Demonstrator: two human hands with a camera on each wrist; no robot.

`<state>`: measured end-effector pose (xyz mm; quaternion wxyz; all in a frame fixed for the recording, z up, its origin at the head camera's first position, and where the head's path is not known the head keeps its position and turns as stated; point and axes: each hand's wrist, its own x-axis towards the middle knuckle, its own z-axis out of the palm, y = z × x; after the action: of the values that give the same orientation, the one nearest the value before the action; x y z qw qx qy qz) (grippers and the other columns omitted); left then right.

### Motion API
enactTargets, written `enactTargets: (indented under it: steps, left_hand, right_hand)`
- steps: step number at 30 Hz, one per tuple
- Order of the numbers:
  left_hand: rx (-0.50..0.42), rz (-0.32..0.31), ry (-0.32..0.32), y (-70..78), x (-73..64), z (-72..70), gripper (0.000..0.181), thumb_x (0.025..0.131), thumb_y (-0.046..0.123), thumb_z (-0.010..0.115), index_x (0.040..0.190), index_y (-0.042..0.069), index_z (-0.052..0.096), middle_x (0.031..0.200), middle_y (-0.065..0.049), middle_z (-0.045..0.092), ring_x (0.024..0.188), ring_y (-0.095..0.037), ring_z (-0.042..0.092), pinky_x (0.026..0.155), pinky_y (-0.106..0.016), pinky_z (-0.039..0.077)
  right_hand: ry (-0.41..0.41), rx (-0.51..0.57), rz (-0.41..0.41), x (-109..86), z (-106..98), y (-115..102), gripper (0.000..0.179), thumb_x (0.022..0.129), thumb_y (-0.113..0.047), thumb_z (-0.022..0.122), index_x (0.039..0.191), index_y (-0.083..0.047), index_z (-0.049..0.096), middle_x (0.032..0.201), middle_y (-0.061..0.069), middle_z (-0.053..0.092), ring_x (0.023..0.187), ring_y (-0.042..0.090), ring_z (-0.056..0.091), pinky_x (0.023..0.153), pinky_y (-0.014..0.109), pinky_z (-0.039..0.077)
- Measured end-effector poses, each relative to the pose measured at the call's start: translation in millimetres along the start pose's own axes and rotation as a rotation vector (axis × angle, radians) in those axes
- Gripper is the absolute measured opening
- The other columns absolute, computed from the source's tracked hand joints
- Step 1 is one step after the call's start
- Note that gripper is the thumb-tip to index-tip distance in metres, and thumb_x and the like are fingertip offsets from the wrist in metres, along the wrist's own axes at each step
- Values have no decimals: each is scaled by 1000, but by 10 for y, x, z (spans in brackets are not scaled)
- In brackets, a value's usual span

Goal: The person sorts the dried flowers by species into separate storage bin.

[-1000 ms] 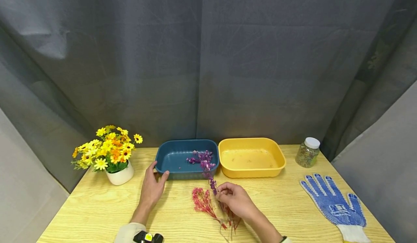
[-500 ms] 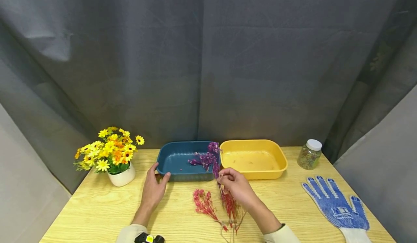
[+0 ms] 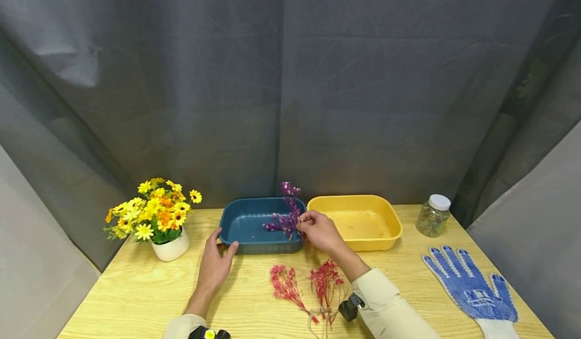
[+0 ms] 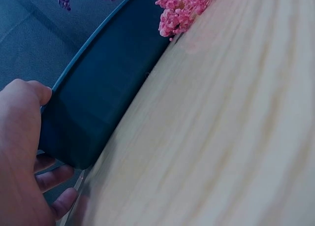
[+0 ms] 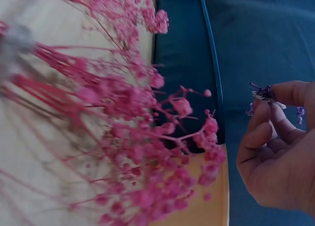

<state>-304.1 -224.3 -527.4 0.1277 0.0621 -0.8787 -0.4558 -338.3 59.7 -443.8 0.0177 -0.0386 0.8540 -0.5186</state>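
Note:
My right hand (image 3: 321, 232) pinches the stem end of a purple dried flower sprig (image 3: 291, 190) between thumb and fingers, above the right end of the blue bin (image 3: 240, 248). The sprig's blossoms point up and away, and more purple dried flowers (image 3: 281, 224) lie in the bin below. In the right wrist view, the pinched stem (image 5: 263, 94) shows at the fingertips. My left hand (image 3: 214, 263) holds the bin's front left corner, thumb at the front and fingers round the side. Two pink dried flower bunches (image 3: 287, 284) lie on the table in front.
A yellow bin (image 3: 351, 244) stands right beside the blue one. Yellow artificial flowers in a white pot (image 3: 170, 248) stand at left. At right are a jar with a white lid (image 3: 432, 217) and a blue-and-white glove (image 3: 472, 283). A grey curtain (image 3: 281, 87) hangs behind.
My right hand has lifted the purple sprig off the table beside the pink bunches and carried it forward and slightly left over the blue bin. My left hand stays at the bin's corner.

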Motion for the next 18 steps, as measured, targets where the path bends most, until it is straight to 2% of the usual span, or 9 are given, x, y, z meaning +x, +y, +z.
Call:
enactTargets:
  steps: [4, 10, 18]
  left_hand:
    - [-7, -2, -4, -9, -3, -1, 68, 96, 41, 56, 151, 16, 25, 147, -15, 38, 124, -32, 54, 101, -51, 43]
    - [-2, 7, 2, -21, 15, 16, 69, 96, 43, 56, 151, 16, 25, 146, -15, 39, 123, -31, 55, 100, -51, 43]
    - [7, 5, 7, -17, 6, 16, 70, 96, 45, 56, 151, 15, 26, 146, -16, 39, 122, -33, 56, 101, -52, 42]
  right_hand:
    - [-3, -49, -8, 109, 33, -25, 11, 92, -23, 62, 98, -14, 62, 88, 3, 63, 77, 17, 54, 67, 27, 46]
    - [4, -27, 28, 202, 79, -60, 13, 92, -23, 63, 101, -13, 62, 93, 4, 64, 81, 18, 55, 74, 28, 50]
    - [-26, -56, 23, 211, 78, -39, 20, 92, -22, 64, 109, -11, 63, 97, 6, 62, 84, 20, 55, 77, 31, 51]
